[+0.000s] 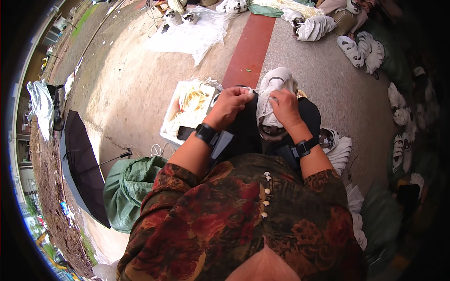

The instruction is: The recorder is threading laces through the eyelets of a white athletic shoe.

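A white sneaker (pixel 275 78) rests on my lap between my knees, its toe pointing away from me. My left hand (pixel 233 104) is closed in a pinch on a white shoelace (pixel 260 90), just left of the shoe. The lace stretches across to my right hand (pixel 286 107), which is over the shoe's upper with thumb and fingers pinched on the lace. The exact spot where the right fingertips grip it is small and partly hidden.
Left of my knees stands a white box (pixel 169 122) of cream laces, a dark phone (pixel 185 133) on its near side. An open black umbrella (pixel 80 164) and a green sack (pixel 129 187) lie further left. Strung white shoes (pixel 318 28) and another person's hand (pixel 365 6) appear far right.
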A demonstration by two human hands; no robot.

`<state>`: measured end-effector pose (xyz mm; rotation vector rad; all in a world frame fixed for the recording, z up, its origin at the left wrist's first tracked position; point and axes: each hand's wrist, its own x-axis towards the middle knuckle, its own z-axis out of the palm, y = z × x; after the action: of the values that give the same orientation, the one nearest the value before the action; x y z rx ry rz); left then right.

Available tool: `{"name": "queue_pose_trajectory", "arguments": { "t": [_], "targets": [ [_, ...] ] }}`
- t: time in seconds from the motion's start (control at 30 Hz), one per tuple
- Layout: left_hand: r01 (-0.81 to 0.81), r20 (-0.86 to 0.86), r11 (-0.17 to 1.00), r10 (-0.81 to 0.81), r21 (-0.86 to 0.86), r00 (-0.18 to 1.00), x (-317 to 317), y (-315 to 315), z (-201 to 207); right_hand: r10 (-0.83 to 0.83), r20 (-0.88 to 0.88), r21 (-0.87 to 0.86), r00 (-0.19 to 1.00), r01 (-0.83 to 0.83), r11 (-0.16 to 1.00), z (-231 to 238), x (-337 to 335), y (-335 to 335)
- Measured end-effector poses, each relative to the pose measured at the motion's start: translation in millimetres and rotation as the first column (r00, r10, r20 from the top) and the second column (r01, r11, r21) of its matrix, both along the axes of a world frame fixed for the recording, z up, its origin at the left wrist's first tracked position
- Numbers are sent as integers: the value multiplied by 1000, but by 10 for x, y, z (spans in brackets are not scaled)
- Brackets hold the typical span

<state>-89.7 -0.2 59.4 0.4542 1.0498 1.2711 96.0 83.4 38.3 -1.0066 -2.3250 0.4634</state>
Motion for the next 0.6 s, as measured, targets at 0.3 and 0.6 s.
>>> {"name": "queue_pose_trajectory", "arguments": {
  "t": [0.3,0.6],
  "targets": [
    [-24,-347,989,74,147,935,258,503,-356,-93,45,-67,995,96,993,-13,-93,5],
    [57,-798,985,97,162,595,296,663,-417,-133,75,-115,988,141,983,-2,-97,2]
  ]
}}
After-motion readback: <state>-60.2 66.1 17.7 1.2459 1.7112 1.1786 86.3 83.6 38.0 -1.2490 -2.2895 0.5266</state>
